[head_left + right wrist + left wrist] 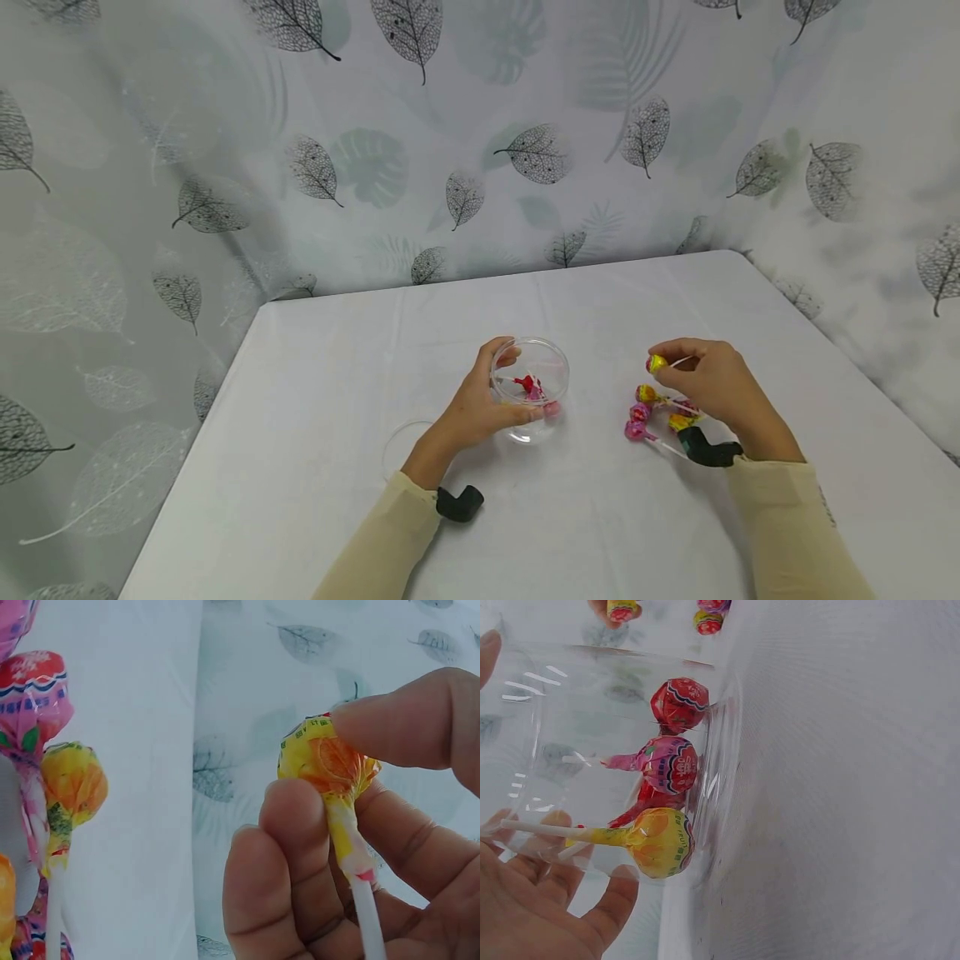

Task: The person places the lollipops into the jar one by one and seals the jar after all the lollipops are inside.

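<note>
- Pinching a round, yellow-and-orange wrapped lollipop (657,364) by its head, the right hand (708,379) is well apart from the clear, round plastic jar (523,432).
- That jar lies leftward of the pinching fingertips; the lollipop's white stick runs rightward, into the palm.
- Curled round the jar's side, the left hand (476,406) is nearer it.

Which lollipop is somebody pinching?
The yellow-and-orange lollipop in the right hand; the other lollipops are on the white table or inside the clear plastic tub.
</note>
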The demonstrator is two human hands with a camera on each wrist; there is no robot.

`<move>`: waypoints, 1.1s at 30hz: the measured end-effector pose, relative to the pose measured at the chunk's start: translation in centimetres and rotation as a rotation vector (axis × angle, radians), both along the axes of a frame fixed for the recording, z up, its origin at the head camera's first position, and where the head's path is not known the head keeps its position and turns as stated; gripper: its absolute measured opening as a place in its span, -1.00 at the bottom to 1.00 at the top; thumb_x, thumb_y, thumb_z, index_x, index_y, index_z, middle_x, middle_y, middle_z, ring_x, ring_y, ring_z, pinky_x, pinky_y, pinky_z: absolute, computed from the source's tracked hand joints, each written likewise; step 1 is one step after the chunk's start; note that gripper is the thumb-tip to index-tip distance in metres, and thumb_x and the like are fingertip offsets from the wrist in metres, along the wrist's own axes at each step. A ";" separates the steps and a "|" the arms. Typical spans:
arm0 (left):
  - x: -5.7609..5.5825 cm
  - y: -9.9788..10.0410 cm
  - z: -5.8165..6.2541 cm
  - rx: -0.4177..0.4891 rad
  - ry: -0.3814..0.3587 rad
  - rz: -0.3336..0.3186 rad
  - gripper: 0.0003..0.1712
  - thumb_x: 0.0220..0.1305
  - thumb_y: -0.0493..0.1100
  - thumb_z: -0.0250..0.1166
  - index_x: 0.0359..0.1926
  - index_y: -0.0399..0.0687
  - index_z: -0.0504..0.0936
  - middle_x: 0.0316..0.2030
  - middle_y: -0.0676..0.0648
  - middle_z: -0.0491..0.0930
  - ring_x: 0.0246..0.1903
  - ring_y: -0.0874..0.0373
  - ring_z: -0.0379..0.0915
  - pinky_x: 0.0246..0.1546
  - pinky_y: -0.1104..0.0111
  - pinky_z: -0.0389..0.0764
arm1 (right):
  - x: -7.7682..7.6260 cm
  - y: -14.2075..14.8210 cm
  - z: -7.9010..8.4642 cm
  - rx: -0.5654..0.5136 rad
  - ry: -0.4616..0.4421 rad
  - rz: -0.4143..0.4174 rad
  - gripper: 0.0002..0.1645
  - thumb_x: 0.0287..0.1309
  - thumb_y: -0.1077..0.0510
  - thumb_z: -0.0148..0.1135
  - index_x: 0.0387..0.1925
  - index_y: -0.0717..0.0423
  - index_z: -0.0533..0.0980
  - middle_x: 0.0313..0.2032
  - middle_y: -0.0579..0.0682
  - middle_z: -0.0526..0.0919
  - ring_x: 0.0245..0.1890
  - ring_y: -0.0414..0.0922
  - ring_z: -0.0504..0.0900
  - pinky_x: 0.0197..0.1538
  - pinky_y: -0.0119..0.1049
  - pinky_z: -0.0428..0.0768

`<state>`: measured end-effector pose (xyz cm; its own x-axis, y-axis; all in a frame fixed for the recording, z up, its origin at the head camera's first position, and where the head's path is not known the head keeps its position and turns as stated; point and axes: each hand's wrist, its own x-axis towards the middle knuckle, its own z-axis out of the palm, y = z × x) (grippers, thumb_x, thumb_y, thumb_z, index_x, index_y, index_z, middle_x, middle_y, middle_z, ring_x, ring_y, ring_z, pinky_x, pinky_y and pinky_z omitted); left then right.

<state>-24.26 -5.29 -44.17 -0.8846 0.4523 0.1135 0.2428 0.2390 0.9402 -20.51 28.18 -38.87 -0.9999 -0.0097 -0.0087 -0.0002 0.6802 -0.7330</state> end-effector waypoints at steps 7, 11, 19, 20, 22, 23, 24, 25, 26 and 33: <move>0.0 0.1 0.0 0.007 -0.017 -0.001 0.19 0.05 -0.05 0.66 0.56 0.27 0.09 0.48 0.08 0.31 0.50 -0.07 0.17 0.42 -0.11 0.32 | 0.3 -0.2 0.7 -0.013 0.036 0.019 -0.58 0.38 0.12 0.31 0.17 0.23 0.63 -0.06 0.17 0.76 -0.17 -0.05 0.64 -0.27 -0.28 0.67; -0.1 0.1 0.0 0.005 -0.024 0.000 0.20 0.04 -0.03 0.66 0.57 0.27 0.08 0.51 0.00 0.29 0.50 -0.09 0.17 0.42 -0.12 0.30 | 0.5 -0.5 1.2 -0.033 0.040 0.024 -0.58 0.39 0.10 0.32 0.18 0.22 0.62 -0.04 0.15 0.76 -0.17 -0.11 0.65 -0.22 -0.28 0.68; 0.0 -0.1 -0.1 0.018 -0.005 -0.012 0.16 0.07 -0.04 0.65 0.54 0.32 0.10 0.51 -0.11 0.28 0.49 -0.08 0.17 0.40 -0.12 0.35 | 0.7 -1.2 2.2 -0.053 0.047 0.016 -0.59 0.39 0.09 0.33 0.17 0.20 0.63 -0.04 0.15 0.77 -0.20 -0.20 0.64 -0.23 -0.29 0.66; 0.0 -0.1 -0.1 0.018 -0.004 -0.011 0.16 0.06 -0.04 0.65 0.54 0.32 0.10 0.51 -0.11 0.28 0.49 -0.09 0.17 0.40 -0.12 0.34 | 0.7 -1.2 2.3 -0.054 0.051 0.015 -0.59 0.39 0.08 0.33 0.16 0.19 0.63 -0.04 0.15 0.77 -0.20 -0.21 0.64 -0.23 -0.29 0.66; 0.0 -0.1 -0.1 0.014 -0.005 -0.007 0.17 0.05 -0.03 0.66 0.54 0.32 0.10 0.51 -0.09 0.28 0.49 -0.08 0.17 0.40 -0.12 0.34 | 0.8 -1.4 2.4 -0.058 0.057 0.019 -0.59 0.39 0.08 0.33 0.16 0.19 0.64 -0.04 0.15 0.77 -0.21 -0.22 0.65 -0.24 -0.30 0.65; 0.0 -0.1 -0.1 0.010 -0.007 -0.003 0.17 0.05 -0.02 0.66 0.54 0.33 0.10 0.51 -0.07 0.29 0.49 -0.06 0.17 0.41 -0.11 0.33 | 0.8 -1.4 2.5 -0.060 0.061 0.021 -0.59 0.38 0.08 0.34 0.16 0.19 0.64 -0.05 0.15 0.77 -0.21 -0.22 0.65 -0.24 -0.30 0.65; 0.0 -0.1 -0.1 0.006 -0.008 0.001 0.18 0.04 -0.02 0.67 0.54 0.34 0.10 0.50 -0.04 0.30 0.49 -0.05 0.17 0.41 -0.11 0.33 | 0.8 -1.5 2.6 -0.063 0.065 0.024 -0.59 0.38 0.08 0.34 0.16 0.19 0.64 -0.05 0.15 0.77 -0.22 -0.23 0.65 -0.24 -0.30 0.65; 0.0 -0.1 -0.1 0.005 -0.012 0.003 0.18 0.04 -0.02 0.67 0.54 0.34 0.11 0.50 -0.03 0.30 0.49 -0.03 0.18 0.41 -0.10 0.33 | 0.8 -1.6 2.7 -0.067 0.067 0.026 -0.59 0.38 0.08 0.34 0.16 0.19 0.64 -0.05 0.15 0.77 -0.22 -0.24 0.66 -0.24 -0.30 0.66; 0.0 -0.1 -0.1 0.004 -0.014 0.004 0.18 0.03 -0.02 0.67 0.54 0.35 0.11 0.50 -0.03 0.30 0.49 -0.02 0.18 0.41 -0.10 0.32 | 0.8 -1.7 2.8 -0.071 0.067 0.028 -0.58 0.38 0.07 0.34 0.16 0.19 0.64 -0.06 0.15 0.77 -0.22 -0.24 0.66 -0.24 -0.31 0.65; -0.1 0.0 -0.1 0.002 -0.018 0.002 0.18 0.04 -0.03 0.66 0.54 0.34 0.10 0.51 -0.04 0.29 0.48 0.04 0.17 0.43 -0.10 0.31 | 0.7 -2.3 3.1 -0.083 0.072 0.039 -0.59 0.38 0.06 0.36 0.15 0.16 0.64 -0.08 0.11 0.77 -0.22 -0.22 0.67 -0.28 -0.33 0.64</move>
